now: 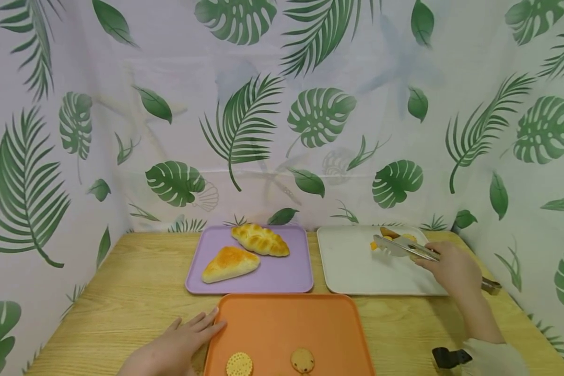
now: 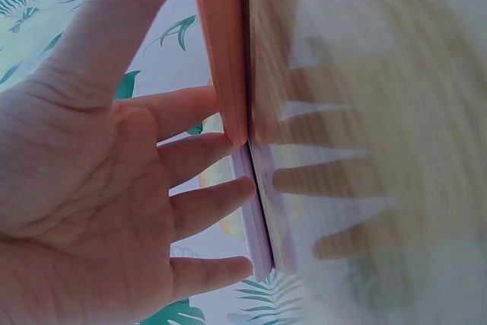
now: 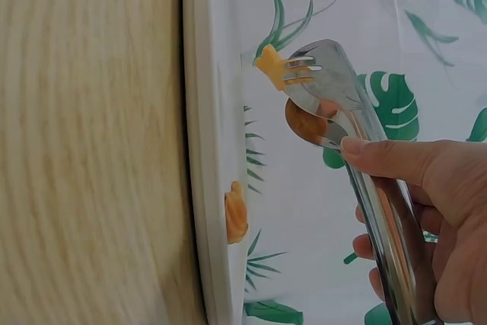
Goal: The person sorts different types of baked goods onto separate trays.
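Note:
My right hand [image 1: 456, 269] grips a pair of metal tongs [image 1: 418, 249] over the white tray [image 1: 352, 271]. At their fork-shaped tip, in the right wrist view, is a small yellow-orange piece [image 3: 270, 68]; whether the tongs pinch it I cannot tell. A golden-brown food piece [image 3: 237, 212] lies on the white tray. My left hand [image 1: 174, 344], fingers extended, touches the left edge of the orange tray [image 1: 282, 318]. On that tray lie a round dotted biscuit [image 1: 239, 364] and a cookie with dark spots [image 1: 303, 360].
Behind the orange tray, a purple tray [image 1: 286, 274] bears a triangular bread [image 1: 230, 264] and a braided bread [image 1: 260, 240]. A black strap or clip [image 1: 451, 357] shows beside the right sleeve [image 1: 493, 357]. A leaf-patterned cloth [image 1: 263, 130] stands behind the wooden table [image 1: 136, 277] and at its sides.

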`<action>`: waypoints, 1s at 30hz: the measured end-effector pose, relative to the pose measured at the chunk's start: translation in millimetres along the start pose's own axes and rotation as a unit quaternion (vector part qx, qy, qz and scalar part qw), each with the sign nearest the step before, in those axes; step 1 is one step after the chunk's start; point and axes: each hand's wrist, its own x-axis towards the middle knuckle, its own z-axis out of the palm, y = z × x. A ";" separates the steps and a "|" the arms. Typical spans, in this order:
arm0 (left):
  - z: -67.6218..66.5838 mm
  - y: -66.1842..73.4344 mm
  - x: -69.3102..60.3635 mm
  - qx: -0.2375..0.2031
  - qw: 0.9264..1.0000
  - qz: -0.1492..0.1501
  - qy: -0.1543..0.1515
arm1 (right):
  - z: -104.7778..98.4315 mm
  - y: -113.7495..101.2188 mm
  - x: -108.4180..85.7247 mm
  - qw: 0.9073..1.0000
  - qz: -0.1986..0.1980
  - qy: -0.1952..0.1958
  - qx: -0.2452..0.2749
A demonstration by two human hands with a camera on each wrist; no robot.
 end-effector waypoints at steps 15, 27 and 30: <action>-2.5 0.1 -0.3 0.000 1.000 -0.003 -0.001 | 23.5 19.9 39.6 0.988 0.115 -0.102 0.014; -3.5 2.0 -1.5 -0.002 1.000 -0.006 0.000 | 27.0 18.1 51.3 0.987 0.129 -0.101 -0.006; -3.8 2.6 -2.2 -0.002 1.000 -0.003 0.002 | 24.6 17.9 49.3 0.992 0.104 -0.070 -0.017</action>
